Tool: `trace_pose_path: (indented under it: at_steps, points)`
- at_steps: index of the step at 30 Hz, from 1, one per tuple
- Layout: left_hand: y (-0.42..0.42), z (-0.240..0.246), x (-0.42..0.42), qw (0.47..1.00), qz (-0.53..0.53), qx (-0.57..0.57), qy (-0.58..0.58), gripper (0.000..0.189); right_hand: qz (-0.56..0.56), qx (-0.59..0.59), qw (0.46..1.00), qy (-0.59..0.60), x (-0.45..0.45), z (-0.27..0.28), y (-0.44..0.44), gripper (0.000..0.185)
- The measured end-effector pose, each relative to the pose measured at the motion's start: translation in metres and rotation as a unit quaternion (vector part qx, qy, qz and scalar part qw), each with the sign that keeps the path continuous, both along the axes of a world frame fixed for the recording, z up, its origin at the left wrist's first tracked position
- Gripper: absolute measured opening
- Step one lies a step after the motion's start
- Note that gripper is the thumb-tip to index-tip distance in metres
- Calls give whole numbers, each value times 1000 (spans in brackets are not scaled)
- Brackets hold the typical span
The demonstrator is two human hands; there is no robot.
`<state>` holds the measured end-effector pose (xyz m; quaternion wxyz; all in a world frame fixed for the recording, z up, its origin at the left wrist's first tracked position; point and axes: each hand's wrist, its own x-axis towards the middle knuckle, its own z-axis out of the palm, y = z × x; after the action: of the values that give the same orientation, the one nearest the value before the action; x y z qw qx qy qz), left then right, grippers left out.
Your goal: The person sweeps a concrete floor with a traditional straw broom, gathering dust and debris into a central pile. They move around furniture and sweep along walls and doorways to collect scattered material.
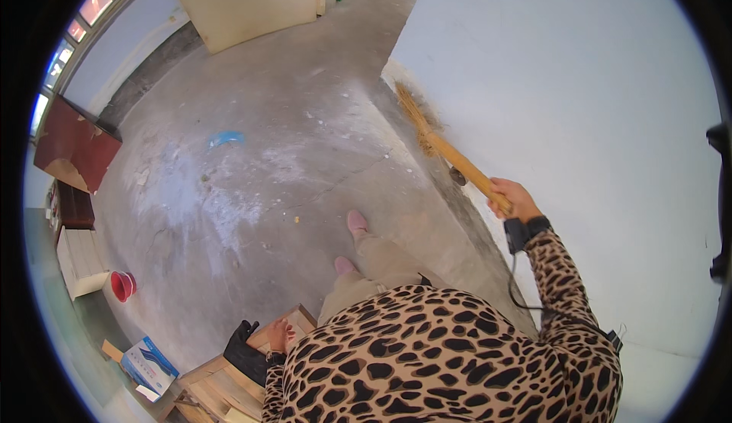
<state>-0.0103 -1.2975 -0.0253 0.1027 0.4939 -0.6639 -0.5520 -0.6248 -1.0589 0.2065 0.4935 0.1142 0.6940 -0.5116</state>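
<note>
My right hand [514,200] is closed around the handle end of a straw broom [463,160], out to the right by the white wall. The broom slants up and to the left, and its bristles are by the foot of the wall near the corner; whether they touch it I cannot tell. My left hand [280,334] hangs low at my left side with fingers loosely bent and apart, holding nothing I can see. Beneath or beside it is a wooden piece of furniture [211,386], with a black bag or cloth [246,354] over its edge.
Pale powder and small debris lie on the concrete floor [309,188], with a blue fragment [227,138]. At left are a red bucket [123,286], a blue-and-white cardboard box [148,367] and a reddish-brown panel [80,143]. A cream door [246,3] stands at the back.
</note>
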Motion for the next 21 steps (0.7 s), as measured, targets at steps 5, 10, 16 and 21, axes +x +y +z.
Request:
trace_pose_path:
  at_steps: [5,10,16,21]
  points:
    - [1,8,34,925,271,253,-85,31,-43,1,999,-9,-8,23,-21,46]
    - [47,-21,99,905,300,265,-141,32,-40,-25,999,19,-45,39,-34,31]
    - [68,-50,102,947,110,197,-230,44,-23,-98,994,45,-58,-53,-117,19]
    - [74,-26,87,929,225,251,-154,49,-86,-178,972,-128,-45,11,-77,21]
